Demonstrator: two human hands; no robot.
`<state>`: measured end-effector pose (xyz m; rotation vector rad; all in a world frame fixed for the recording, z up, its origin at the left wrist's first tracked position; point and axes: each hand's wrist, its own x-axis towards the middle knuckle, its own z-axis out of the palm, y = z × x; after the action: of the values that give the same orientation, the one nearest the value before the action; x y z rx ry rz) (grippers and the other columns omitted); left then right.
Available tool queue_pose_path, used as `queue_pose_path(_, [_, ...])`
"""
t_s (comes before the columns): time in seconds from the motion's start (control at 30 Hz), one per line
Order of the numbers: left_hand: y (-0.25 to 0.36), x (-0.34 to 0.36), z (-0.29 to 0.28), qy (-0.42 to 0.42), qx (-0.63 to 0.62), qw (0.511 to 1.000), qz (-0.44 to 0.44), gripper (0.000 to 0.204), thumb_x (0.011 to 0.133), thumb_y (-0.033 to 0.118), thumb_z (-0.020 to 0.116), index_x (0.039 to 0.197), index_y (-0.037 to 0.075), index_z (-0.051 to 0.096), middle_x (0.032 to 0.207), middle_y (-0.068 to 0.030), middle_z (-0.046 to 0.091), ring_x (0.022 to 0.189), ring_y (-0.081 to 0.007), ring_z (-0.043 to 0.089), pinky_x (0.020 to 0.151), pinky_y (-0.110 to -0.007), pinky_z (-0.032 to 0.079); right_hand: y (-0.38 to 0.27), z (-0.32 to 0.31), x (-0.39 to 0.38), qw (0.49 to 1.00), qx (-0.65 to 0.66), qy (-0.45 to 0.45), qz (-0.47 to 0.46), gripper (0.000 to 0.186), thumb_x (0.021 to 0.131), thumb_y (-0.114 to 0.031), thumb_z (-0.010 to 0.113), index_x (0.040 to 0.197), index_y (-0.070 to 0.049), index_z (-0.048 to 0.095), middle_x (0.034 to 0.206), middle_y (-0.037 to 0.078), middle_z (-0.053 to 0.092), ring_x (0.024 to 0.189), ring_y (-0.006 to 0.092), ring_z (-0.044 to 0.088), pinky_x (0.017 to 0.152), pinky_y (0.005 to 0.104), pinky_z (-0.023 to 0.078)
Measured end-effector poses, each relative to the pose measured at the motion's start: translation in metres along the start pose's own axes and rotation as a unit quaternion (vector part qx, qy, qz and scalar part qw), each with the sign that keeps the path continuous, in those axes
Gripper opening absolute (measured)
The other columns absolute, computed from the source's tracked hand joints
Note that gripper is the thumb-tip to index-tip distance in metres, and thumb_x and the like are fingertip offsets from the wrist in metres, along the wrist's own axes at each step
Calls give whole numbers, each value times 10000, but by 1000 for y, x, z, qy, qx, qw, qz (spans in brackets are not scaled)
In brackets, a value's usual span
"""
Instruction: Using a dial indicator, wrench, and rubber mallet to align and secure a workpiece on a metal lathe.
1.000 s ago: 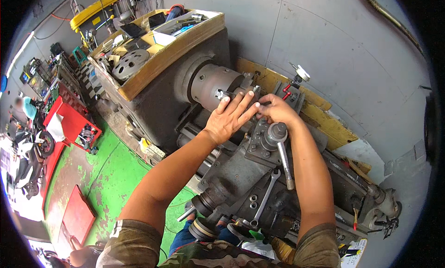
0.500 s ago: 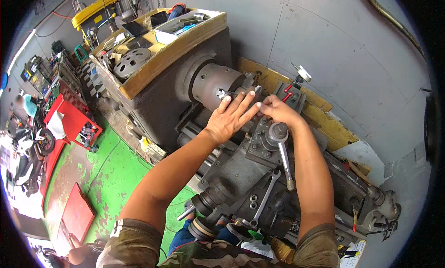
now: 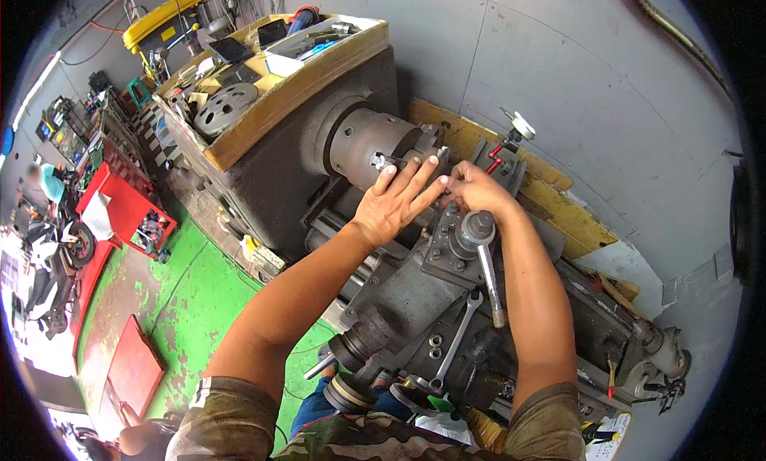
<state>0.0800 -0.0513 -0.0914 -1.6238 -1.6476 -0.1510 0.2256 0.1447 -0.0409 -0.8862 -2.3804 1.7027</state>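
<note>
My left hand (image 3: 391, 208) lies with its fingers stretched and spread against the front of the lathe chuck (image 3: 367, 146). Close to its fingertips, my right hand (image 3: 479, 191) has its fingers curled together in a pinch at the chuck's open side. Whatever the right fingers grip is hidden behind them and the left hand. Just below both hands stands the tool post (image 3: 453, 242), topped by a round clamp with a handle (image 3: 491, 281) pointing toward me. Bright metal of a chuck jaw (image 3: 378, 159) shows above my left fingers.
A dial indicator (image 3: 523, 126) on a red arm stands beyond my right hand. On the carriage lie a combination wrench (image 3: 456, 341) and two nuts (image 3: 435, 347). A wooden tray (image 3: 295, 86) with tools tops the headstock. Left are a red cart (image 3: 120, 202) and another person's arm (image 3: 140, 439).
My right hand's fingers have shifted slightly beside the chuck. My left hand stays spread in the same place.
</note>
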Motion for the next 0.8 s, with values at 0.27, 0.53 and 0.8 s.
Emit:
queue_pose_path(0.27, [4,4,-1,-4,-11,1000,-6,694,988,272,588,1650,240,382,1752,-88,363,1501,-247,478,1180,-512,319,12,-4,4,1000,-7,0,-31,439,1024,-280,763,1247,12,522,938,123,723,773,171,664,650,343,538])
queue_pose_path(0.53, [0,0,1,5,-18,1000,-7,718,984,267,600,1661,231,362,1746,-107,367,1489,-255,490,1159,-514,331,0,1,-3,999,-8,-2,-33,476,1012,-316,777,1233,14,515,937,118,733,741,161,662,634,319,535])
queue_pose_path(0.8, [0,0,1,17,0,1000,-3,718,978,286,621,1651,230,377,1729,-112,399,1472,-264,512,1153,-516,337,4,-1,2,999,27,-26,8,460,1013,-319,783,1230,-9,520,933,107,742,739,145,656,629,319,532])
